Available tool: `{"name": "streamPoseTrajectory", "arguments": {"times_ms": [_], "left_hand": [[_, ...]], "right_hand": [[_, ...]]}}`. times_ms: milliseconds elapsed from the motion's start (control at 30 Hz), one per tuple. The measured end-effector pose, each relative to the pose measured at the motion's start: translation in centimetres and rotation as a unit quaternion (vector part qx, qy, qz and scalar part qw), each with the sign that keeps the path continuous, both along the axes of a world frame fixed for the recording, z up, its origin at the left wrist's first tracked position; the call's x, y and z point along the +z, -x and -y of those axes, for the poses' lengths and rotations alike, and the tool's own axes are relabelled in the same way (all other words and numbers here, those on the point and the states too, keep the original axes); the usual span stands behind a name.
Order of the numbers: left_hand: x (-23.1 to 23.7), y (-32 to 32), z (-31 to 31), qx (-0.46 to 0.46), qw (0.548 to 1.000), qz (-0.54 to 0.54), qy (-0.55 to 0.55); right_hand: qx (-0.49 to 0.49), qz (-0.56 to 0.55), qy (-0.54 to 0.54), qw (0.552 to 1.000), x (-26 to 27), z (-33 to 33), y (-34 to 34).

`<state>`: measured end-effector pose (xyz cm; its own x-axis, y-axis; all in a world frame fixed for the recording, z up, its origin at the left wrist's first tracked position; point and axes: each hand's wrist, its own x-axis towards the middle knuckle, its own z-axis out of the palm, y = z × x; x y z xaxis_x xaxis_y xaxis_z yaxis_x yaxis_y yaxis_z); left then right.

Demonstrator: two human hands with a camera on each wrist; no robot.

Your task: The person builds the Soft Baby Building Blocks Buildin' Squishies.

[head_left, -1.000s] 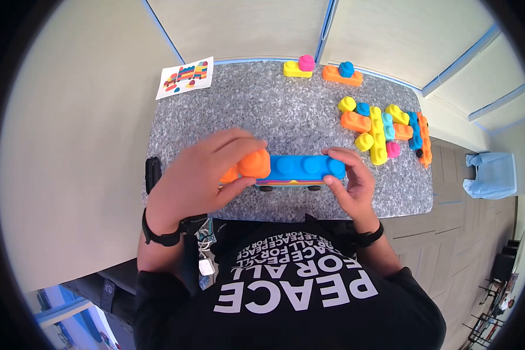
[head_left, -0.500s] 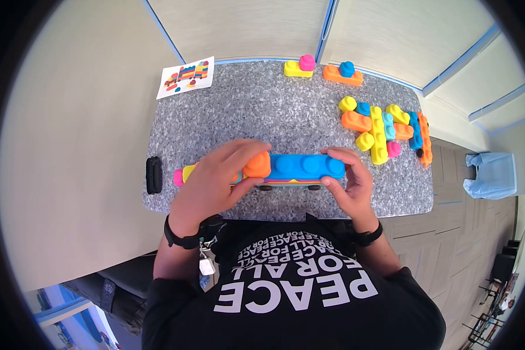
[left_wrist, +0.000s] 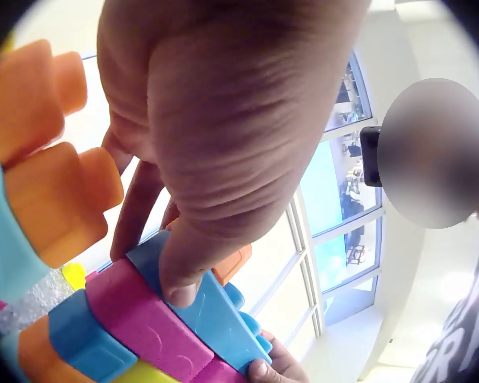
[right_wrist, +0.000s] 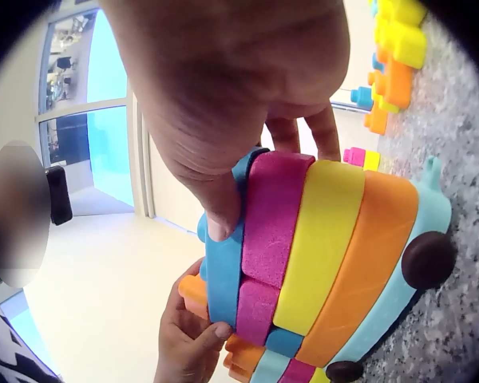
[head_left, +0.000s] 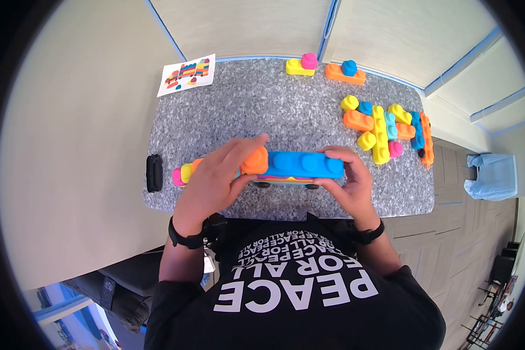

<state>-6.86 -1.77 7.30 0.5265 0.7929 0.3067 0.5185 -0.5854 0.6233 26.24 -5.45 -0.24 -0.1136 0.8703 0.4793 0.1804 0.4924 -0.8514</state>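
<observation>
A long blue block (head_left: pixel 303 164) tops a wheeled stack whose magenta block (right_wrist: pixel 276 215), yellow block (right_wrist: pixel 322 239) and orange block (right_wrist: pixel 363 259) show in the right wrist view. At its right end the right hand (head_left: pixel 356 185) grips the blue block, thumb on the near side. The left hand (head_left: pixel 211 184) pinches the blue block's left end, where an orange block (head_left: pixel 255 161) sits on top; its thumb presses the blue side (left_wrist: pixel 215 319) in the left wrist view. Left of that hand, a yellow block (head_left: pixel 186 174) and a pink block (head_left: pixel 177 177) stick out.
Several joined blocks (head_left: pixel 379 135) lie at the table's right. Behind stand a yellow block with a pink one (head_left: pixel 300 67) and an orange block with a blue one (head_left: pixel 345 74). A picture card (head_left: pixel 186 76) lies back left, a black object (head_left: pixel 154 173) at the left edge.
The left hand has moved right and its arm has swung inward, uncovering the pink and yellow blocks at the left. The right hand keeps its grip on the blue block.
</observation>
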Motion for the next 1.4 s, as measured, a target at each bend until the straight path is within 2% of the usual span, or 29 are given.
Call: {"name": "streamPoseTrajectory", "arguments": {"times_ms": [433,533,633,733,767,833,933,1033,1100,1167,1233,1333,1400], "left_hand": [[-1.1,0.8,-4.3,0.033,0.999,0.017,-0.019],[-0.8,1.2,-4.6,0.044,0.998,0.032,0.02],[0.2,0.9,-4.2,0.078,0.994,-0.021,-0.077],[2.3,-0.7,-3.0,0.106,0.981,-0.034,-0.161],[2.9,-1.4,-2.9,0.081,0.981,-0.043,-0.17],[3.5,-3.0,-2.6,0.03,0.98,-0.06,-0.186],[2.8,-6.3,-2.6,0.001,0.982,-0.086,-0.169],[1.5,-8.4,-3.5,-0.011,0.972,-0.15,-0.181],[1.1,-9.3,-4.0,-0.021,0.968,-0.183,-0.17],[0.7,-9.7,-4.5,-0.027,0.967,-0.2,-0.158],[0.2,-10.1,-4.8,-0.026,0.969,-0.2,-0.144],[-0.5,-10.6,-5.0,0.002,0.956,-0.239,-0.169],[-0.7,-10.7,-4.9,0.013,0.95,-0.252,-0.183]], "right_hand": [[-0.001,-0.017,0.04,0.999,0.2,-5.7,1.8],[0.011,-0.016,0.058,0.998,0.5,-6.4,2.3],[0.018,0.003,0.049,0.999,0.4,-6.7,2.4],[0.015,-0.041,0.027,0.999,1.8,-6.1,1.9],[-0.012,-0.019,0.021,1.0,2.0,-6.2,1.1],[-0.063,0.027,0.01,0.998,2.2,-6.5,-2.1],[-0.204,0.113,0.047,0.971,2.3,-6.4,-7.0],[-0.347,0.216,0.092,0.908,1.8,-6.1,-13.5],[-0.4,0.307,0.065,0.861,0.4,-5.9,-20.2],[-0.461,0.363,0.082,0.806,-0.8,-5.8,-27.5],[-0.484,0.427,0.116,0.755,-2.6,-5.8,-34.6],[-0.455,0.396,0.219,0.767,-5.1,-6.4,-41.0],[-0.401,0.377,0.27,0.79,-8.1,-7.2,-45.6]]}}
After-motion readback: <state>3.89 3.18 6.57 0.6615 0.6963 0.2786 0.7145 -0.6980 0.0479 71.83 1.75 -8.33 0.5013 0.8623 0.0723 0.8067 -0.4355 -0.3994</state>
